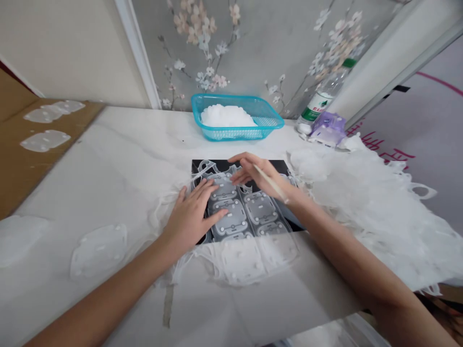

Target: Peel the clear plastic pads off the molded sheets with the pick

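A translucent sheet of moulded rounded-square pieces (pixel 231 217), probably silicone or soft plastic, lies partly on a black mat (pixel 292 224) and partly over the white table's near side. My left hand (pixel 193 209) rests flat on the sheet's left edge, fingers spread. Over the sheet's far part is my right hand (pixel 258 173), its fingers bent. A slender pale stick (pixel 270 182) slants across this hand and seems held in it; its working tip is hidden. Thin translucent strips (pixel 162 202) lie beside my left hand.
A blue plastic basket (pixel 237 135) with white pieces stands at the back. To the right spreads a big heap of translucent material (pixel 376 207), with a bottle (pixel 318 103) and a purple packet (pixel 328 127) behind. Loose pieces (pixel 99 250) lie left, some on brown cardboard (pixel 21 168).
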Available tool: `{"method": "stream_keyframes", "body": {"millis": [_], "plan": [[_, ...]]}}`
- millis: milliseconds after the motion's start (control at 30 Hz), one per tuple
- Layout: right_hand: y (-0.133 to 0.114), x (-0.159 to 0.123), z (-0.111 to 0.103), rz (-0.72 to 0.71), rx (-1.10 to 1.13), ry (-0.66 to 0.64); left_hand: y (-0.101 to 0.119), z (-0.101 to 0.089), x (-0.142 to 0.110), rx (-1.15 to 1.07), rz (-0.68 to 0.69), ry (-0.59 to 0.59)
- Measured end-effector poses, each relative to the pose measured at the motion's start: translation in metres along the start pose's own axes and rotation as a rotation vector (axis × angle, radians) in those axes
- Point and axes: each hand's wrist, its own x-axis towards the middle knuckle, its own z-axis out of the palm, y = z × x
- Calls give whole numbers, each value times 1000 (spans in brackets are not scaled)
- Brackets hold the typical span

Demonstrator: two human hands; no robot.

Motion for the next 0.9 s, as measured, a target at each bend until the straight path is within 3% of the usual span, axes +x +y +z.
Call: {"method": "stream_keyframes", "body": {"millis": [100,167,300,400,567,733,900], "plan": [[3,-1,10,-216,-305,-154,1,-2,0,-25,-11,108],[5,-1,16,-283,-421,-231,2,-4,0,-60,-57,196],[10,0,20,-252,-397,-236,4,-10,0,-149,-179,333],[14,1,20,-266,-339,-232,3,-13,0,-98,-172,414],[17,0,24,-328,-473,-217,3,-12,-1,-40,-145,373],[23,1,28,-353,-418,-120,5,-10,0,-9,-134,311],[26,0,36,-413,-657,-43,4,-9,-1,4,-178,279]]}}
